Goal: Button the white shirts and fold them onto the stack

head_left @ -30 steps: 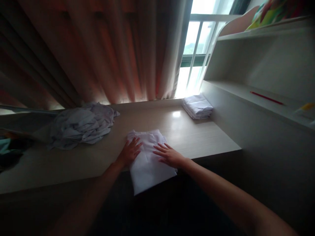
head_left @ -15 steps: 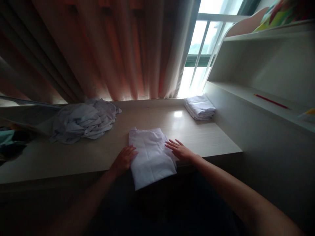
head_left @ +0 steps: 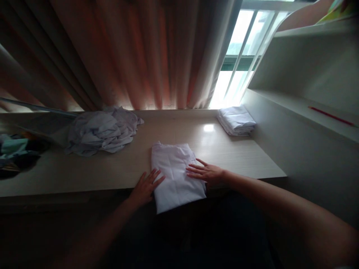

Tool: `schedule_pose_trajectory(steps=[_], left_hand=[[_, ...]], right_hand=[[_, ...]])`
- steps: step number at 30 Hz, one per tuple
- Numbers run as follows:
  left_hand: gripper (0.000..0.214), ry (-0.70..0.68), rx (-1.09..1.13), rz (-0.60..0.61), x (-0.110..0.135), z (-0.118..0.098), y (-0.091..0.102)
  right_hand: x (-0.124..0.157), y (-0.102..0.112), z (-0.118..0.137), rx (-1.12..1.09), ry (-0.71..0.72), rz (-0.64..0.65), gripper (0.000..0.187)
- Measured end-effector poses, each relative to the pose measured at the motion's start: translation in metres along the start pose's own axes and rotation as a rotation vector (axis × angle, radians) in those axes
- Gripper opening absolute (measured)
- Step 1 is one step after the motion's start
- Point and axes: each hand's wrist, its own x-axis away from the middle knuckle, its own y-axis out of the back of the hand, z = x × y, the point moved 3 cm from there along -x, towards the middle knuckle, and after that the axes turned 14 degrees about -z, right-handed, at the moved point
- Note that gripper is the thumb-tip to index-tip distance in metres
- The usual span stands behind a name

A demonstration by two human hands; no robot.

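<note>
A folded white cloth garment (head_left: 175,168) lies at the front of the desk, its near end reaching past the desk edge. My left hand (head_left: 146,186) rests at its left side, fingers spread and fingertips on the fabric. From the right, my right hand (head_left: 203,172) lies flat over the garment's right edge with its fingers apart. Neither hand grips the cloth. A crumpled heap of white cloth (head_left: 103,130) sits at the back left. Toward the back right is a neat stack of folded white cloth (head_left: 237,120).
The pale wooden desk (head_left: 117,172) meets a shelf unit (head_left: 280,116) on the right, where a red pencil (head_left: 331,116) lies. Dark and pale green items (head_left: 19,153) are at the far left. Behind hang curtains (head_left: 134,56) beside a barred window (head_left: 238,56).
My right hand has moved further onto the garment. My left hand's fingers have spread wider over its left edge. The camera view has shifted slightly.
</note>
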Motion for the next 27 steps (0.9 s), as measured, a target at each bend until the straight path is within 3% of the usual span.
schedule_pose_trajectory(steps=[4,11,17,22,24,27], left_hand=[[0.079,0.059,0.019,-0.085,-0.002,-0.004,-0.008],[0.062,0.050,0.125,-0.050,-0.003,0.003,-0.003],[0.045,0.111,0.386,-0.015,0.002,0.014,0.008],[0.053,0.573,0.745,-0.226,0.001,0.029,0.011],[0.060,0.736,0.774,-0.228,-0.007,0.033,0.011],[0.063,0.892,0.873,-0.251,-0.028,0.039,0.014]], right_hand=[[0.002,-0.010,0.001,0.001,-0.019,-0.047,0.085],[0.007,-0.023,0.009,0.040,-0.082,-0.195,0.071],[0.005,-0.022,0.038,-0.278,-0.162,-0.210,0.052],[-0.001,-0.027,0.028,-0.849,-0.534,-0.520,0.032],[-0.011,-0.030,0.014,-0.937,-0.668,-0.623,0.041],[-0.032,-0.030,-0.005,-0.987,-0.745,-0.712,0.051]])
